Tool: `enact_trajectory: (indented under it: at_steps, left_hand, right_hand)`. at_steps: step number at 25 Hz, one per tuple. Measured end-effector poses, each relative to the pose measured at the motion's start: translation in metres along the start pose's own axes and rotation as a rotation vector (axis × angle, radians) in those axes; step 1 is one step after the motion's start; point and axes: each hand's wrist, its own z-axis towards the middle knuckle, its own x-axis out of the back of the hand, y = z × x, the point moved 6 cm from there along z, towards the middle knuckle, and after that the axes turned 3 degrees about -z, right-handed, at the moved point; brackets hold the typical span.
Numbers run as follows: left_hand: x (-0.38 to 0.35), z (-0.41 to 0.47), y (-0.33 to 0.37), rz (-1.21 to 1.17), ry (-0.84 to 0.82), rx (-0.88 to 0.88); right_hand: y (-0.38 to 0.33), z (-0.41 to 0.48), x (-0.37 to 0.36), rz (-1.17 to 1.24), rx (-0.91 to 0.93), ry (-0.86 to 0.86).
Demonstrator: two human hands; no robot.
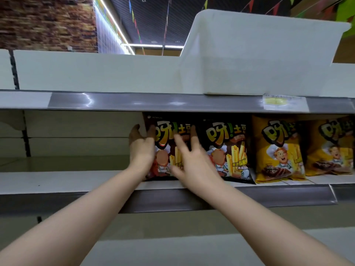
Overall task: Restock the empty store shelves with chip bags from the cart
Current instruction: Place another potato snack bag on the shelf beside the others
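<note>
**Colleague:** Which step are you on?

**Me:** Seating a bag in the row. The brown chip bag (pixel 167 131) stands upright on the middle shelf (pixel 57 181), at the row's left end, and both my hands are on it. My left hand (pixel 141 146) holds its left edge, fingers (pixel 136 131) curled round it. My right hand (pixel 192 158) lies on the bag's front, fingers spread apart and gripping nothing.

**Colleague:** What's around it?

**Me:** At its 3 o'clock, close against it, is a second brown bag (pixel 228 148). Further the same way are a yellow bag (pixel 278 148) and a second yellow bag (pixel 330 148). No bags stand at 9 o'clock of my left hand. At 12 o'clock, on the shelf above, sits a white plastic bin (pixel 259 54), with a price label (pixel 284 101) on the rail beneath it.

**Colleague:** How far along, then?

**Me:** Early, I'd judge. Four bags are faced, and the whole run at 9 o'clock wants filling.

**Colleague:** And next?

**Me:** Probably square this bag against its neighbour and let go gently. It looks puffy and light, so a careless release could tip it forward over the lip. Then I go back to the cart, which I can't see from here, for another bag. That one would go at 9 o'clock of this one.
</note>
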Motion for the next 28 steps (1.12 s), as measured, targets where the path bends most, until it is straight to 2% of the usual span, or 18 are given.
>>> enact_trajectory:
  at_steps: [2,4,6,8,10,12,14,19,24,26,28]
  left_hand:
    - [-0.002,-0.026,0.01,0.306,-0.009,-0.197]
    - [-0.013,-0.05,0.023,0.554,-0.037,-0.315]
    - [-0.027,-0.063,0.026,0.715,-0.09,-0.353]
    - [-0.036,-0.065,0.019,0.799,-0.165,-0.293]
    - [-0.042,-0.065,0.014,0.88,-0.194,-0.236]
    - [-0.046,-0.063,0.013,0.927,-0.171,-0.216]
    - [-0.048,-0.06,0.013,0.934,-0.143,-0.202]
    - [-0.056,-0.056,0.018,0.994,-0.129,-0.135]
    - [-0.05,-0.058,0.008,0.957,-0.086,-0.199]
    - [-0.046,-0.063,0.009,0.881,-0.072,-0.23]
    - [-0.041,-0.069,0.013,0.78,-0.046,-0.21]
  right_hand:
    - [0.019,-0.005,0.026,-0.004,0.007,0.211]
    - [0.041,-0.013,0.046,-0.039,0.011,0.44]
    - [0.063,-0.018,0.051,-0.129,-0.022,0.489]
    - [0.08,-0.02,0.044,-0.206,-0.069,0.399]
    - [0.095,-0.02,0.028,-0.217,-0.143,0.175]
    - [0.106,-0.021,0.012,-0.21,-0.178,-0.001]
    - [0.109,-0.018,0.004,-0.215,-0.156,-0.08]
    - [0.103,0.002,0.0,-0.103,-0.114,-0.144]
    - [0.096,0.002,-0.011,-0.099,-0.078,-0.159]
    - [0.1,-0.003,-0.007,-0.117,-0.056,-0.121]
    - [0.105,-0.009,0.007,-0.044,-0.063,0.023]
